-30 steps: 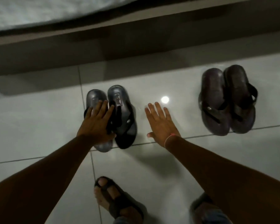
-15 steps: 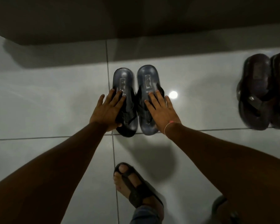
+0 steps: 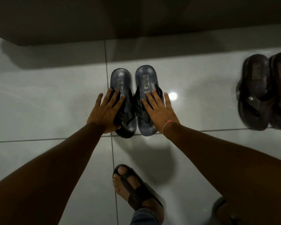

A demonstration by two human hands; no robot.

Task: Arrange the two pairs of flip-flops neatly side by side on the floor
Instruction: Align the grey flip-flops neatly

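Note:
Two grey-blue flip-flops with black straps lie side by side on the white tiled floor, toes towards me. My left hand (image 3: 106, 112) lies flat, fingers spread, on the left flip-flop (image 3: 121, 80). My right hand (image 3: 159, 109) lies flat in the same way on the right flip-flop (image 3: 146, 78). Neither hand grips. A second, dark brown pair (image 3: 264, 90) sits together at the far right, partly cut by the frame edge, well apart from the grey pair.
A dark low edge of furniture (image 3: 136, 18) runs along the far side of the floor. My sandalled foot (image 3: 135, 190) stands just below the grey pair. A bright light spot (image 3: 172, 95) reflects on the tile.
A second ago the grey pair lay skewed under my left hand, with my right hand on the floor. Now both flip-flops lie straight and parallel, one hand on each.

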